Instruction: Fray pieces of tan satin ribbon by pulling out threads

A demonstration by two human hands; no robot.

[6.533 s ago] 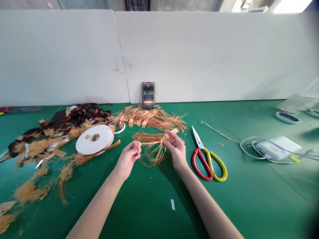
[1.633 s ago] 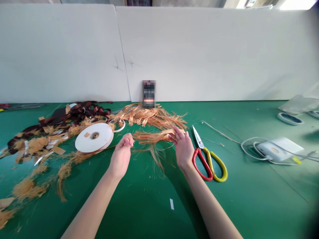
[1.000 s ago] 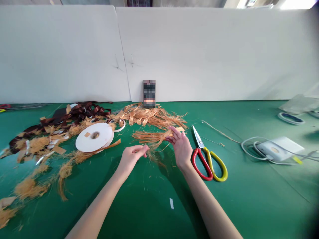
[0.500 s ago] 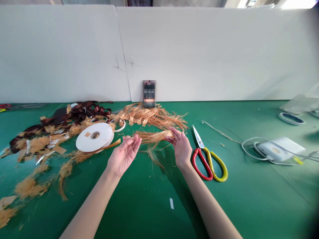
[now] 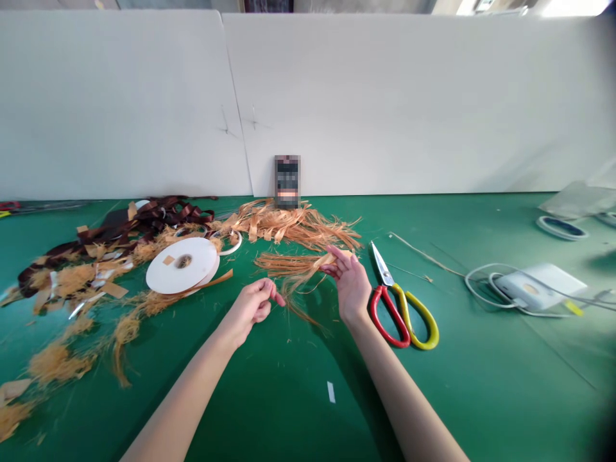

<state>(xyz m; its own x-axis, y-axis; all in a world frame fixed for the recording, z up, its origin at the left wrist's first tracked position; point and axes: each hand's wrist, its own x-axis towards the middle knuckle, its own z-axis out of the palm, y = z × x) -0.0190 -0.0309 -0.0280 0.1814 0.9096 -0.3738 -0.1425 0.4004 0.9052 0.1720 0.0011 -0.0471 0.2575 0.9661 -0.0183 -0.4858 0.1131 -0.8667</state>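
Observation:
My right hand [image 5: 351, 287] pinches one end of a frayed tan ribbon strip [image 5: 293, 265] that hangs above the green table [image 5: 298, 410]; loose threads trail down from it. My left hand [image 5: 251, 306] is curled, with thumb and fingertips pinched together at the thread ends just left of the strip. A white ribbon spool [image 5: 183, 264] lies flat to the left of my left hand. Red and yellow scissors [image 5: 402, 301] lie shut on the table right beside my right hand.
Heaps of tan frayed ribbon [image 5: 293, 224] and dark brown ribbon [image 5: 139, 224] cover the back left. A white device with coiled cable [image 5: 529, 287] sits at the right. White boards [image 5: 385, 102] stand along the table's far edge, with a small dark box [image 5: 287, 181] leaning on them.
My left hand, open and palm-up half a second ago, has dropped slightly right and closed into a pinch on the threads. My right hand has stayed put with the strip.

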